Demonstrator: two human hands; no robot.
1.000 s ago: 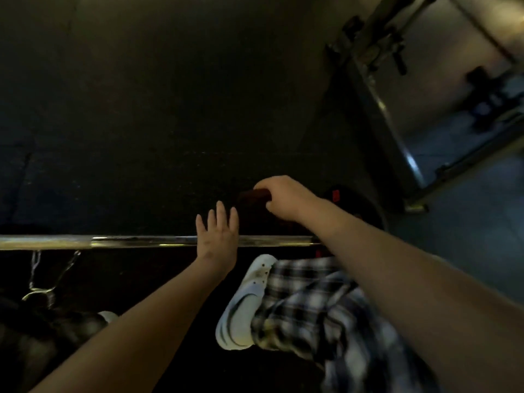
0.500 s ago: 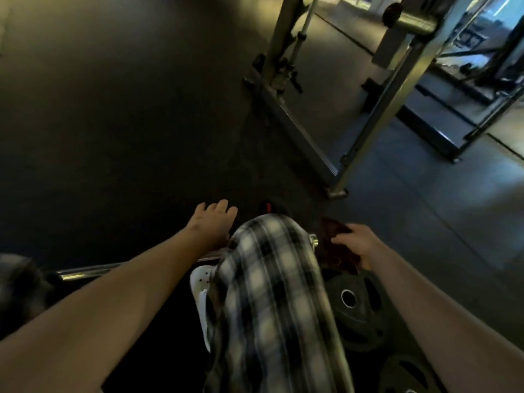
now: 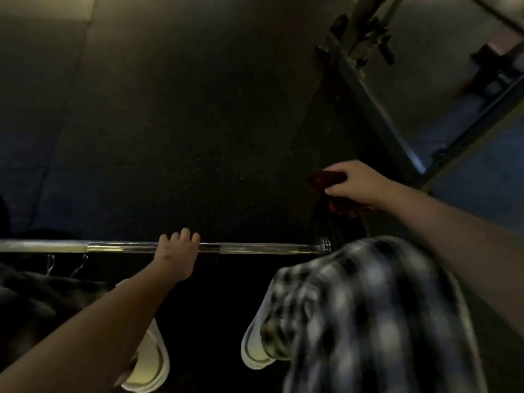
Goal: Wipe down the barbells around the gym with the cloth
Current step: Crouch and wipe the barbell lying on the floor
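Steel barbell spans lower left, left hand curled over it, right hand clutching the dark red cloth at centre right (off the bar), so wiping likely remains.

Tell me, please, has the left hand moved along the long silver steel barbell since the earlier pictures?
No. The left hand keeps its place on the long silver steel barbell, just right of the same glossy band.

I count one barbell, one dark red cloth, two hands, the left hand and the right hand, two pale shoes and one metal rack.
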